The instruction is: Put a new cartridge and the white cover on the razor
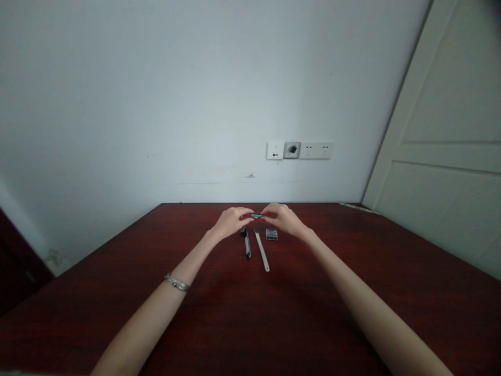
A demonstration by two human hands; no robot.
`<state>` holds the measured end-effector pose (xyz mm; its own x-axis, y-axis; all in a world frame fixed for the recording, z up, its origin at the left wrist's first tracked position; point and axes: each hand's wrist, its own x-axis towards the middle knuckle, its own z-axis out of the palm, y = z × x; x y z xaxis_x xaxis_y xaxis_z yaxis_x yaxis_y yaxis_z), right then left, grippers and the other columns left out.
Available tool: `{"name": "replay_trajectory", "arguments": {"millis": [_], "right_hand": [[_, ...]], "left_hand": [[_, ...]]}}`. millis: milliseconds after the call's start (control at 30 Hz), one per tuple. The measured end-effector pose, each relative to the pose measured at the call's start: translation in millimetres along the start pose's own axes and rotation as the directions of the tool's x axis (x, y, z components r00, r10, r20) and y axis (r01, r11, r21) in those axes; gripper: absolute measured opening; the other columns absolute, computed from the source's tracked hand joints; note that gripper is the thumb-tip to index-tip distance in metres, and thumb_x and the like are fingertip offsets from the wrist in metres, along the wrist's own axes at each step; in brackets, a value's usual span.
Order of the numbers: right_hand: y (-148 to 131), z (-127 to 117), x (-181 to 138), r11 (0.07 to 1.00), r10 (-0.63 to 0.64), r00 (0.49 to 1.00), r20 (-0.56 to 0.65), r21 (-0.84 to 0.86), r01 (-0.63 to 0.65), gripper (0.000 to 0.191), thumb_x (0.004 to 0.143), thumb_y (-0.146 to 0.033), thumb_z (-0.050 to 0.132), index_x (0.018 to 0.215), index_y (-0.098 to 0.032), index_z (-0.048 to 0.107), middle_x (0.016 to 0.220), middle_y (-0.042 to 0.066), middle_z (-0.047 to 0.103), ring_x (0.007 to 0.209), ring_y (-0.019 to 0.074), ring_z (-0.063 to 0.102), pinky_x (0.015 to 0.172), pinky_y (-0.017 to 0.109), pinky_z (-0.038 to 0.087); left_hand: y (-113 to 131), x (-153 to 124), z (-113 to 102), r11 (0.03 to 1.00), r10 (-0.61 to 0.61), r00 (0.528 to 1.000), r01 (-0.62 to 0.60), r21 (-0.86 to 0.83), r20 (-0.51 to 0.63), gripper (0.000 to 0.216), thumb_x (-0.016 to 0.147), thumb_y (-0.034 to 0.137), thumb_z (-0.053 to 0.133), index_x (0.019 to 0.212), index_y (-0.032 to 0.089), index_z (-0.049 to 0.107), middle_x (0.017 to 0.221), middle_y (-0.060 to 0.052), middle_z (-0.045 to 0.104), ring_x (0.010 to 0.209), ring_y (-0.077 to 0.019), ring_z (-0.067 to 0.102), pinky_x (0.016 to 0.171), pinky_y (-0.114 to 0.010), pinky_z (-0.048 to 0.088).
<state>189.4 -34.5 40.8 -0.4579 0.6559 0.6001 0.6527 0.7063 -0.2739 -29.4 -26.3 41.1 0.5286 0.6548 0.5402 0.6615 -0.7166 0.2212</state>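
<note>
The left hand and the right hand faced each other over the far part of the bench, with a small green strip between them. The left hand had its thumb and fingertips clamped on one end of the strip; the right hand pinched the other end in the same way. The strip lay roughly level from one hand to the other, green on the side that showed and dark along its border. It was too small in view to make out its finer detail.

Below the left hand's fingertips, on the person's side, a razor lay on the bench, its dark head toward that hand and its grey and black handle pointing back at the person. Just right of the razor, below the gap between the two hands, lay a brush. Its dark head was on the side nearest the hands, and its pale, slim handle ran slantwise toward the person, ending a little to the right. Below the right hand's fingertips, and right of the brush's head, sat a small clear case with something dark showing in it. Razor, brush and case lay near one another but apart.

A silvery bracelet circled the forearm behind the left hand. Beyond both hands rose a pale wall, with sockets above and to the right of the right hand. A white door stood well to that hand's right.
</note>
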Motion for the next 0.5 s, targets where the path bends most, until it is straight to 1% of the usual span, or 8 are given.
{"name": "replay_trajectory", "arguments": {"millis": [100,167,333,500], "right_hand": [[14,1,-3,0.997,0.069,0.997,0.035,-0.024,-0.068,0.017,0.079,-0.031,0.056,0.085,-0.021,0.068,0.090,0.004,0.066,0.081,0.0155,0.058,0.073,0.025,0.043],[26,3,-7,0.991,0.130,0.988,0.082,-0.042,-0.127,0.016,0.078,-0.032,0.057,0.082,-0.021,0.068,0.089,0.004,0.066,0.080,0.0156,0.059,0.072,0.024,0.043],[51,10,-19,0.965,0.261,0.939,0.226,-0.092,-0.246,0.015,0.073,-0.031,0.062,0.076,-0.019,0.070,0.088,0.005,0.067,0.081,0.0168,0.060,0.071,0.022,0.043],[61,17,-26,0.941,0.337,0.895,0.294,-0.147,-0.305,0.014,0.070,-0.030,0.065,0.077,-0.019,0.071,0.090,0.006,0.067,0.082,0.0180,0.060,0.072,0.022,0.043]], "left_hand": [[0,-1,-1,0.998,-0.068,0.998,0.068,-0.011,0.015,0.036,0.081,0.042,0.051,0.110,0.023,0.061,0.090,-0.001,0.068,0.074,-0.0136,0.060,0.068,-0.023,0.044],[-2,-2,-2,0.996,-0.087,0.996,0.087,-0.002,0.019,0.034,0.082,0.042,0.048,0.107,0.023,0.062,0.088,-0.001,0.068,0.074,-0.0136,0.060,0.068,-0.023,0.044],[-10,-4,0,0.996,-0.089,0.995,0.088,0.025,0.039,0.029,0.084,0.038,0.045,0.098,0.023,0.065,0.088,-0.001,0.068,0.076,-0.0143,0.060,0.069,-0.024,0.043],[-14,-4,4,0.995,-0.098,0.993,0.098,0.015,0.059,0.030,0.084,0.036,0.044,0.097,0.022,0.066,0.091,-0.002,0.068,0.079,-0.0152,0.060,0.070,-0.024,0.043]]}}
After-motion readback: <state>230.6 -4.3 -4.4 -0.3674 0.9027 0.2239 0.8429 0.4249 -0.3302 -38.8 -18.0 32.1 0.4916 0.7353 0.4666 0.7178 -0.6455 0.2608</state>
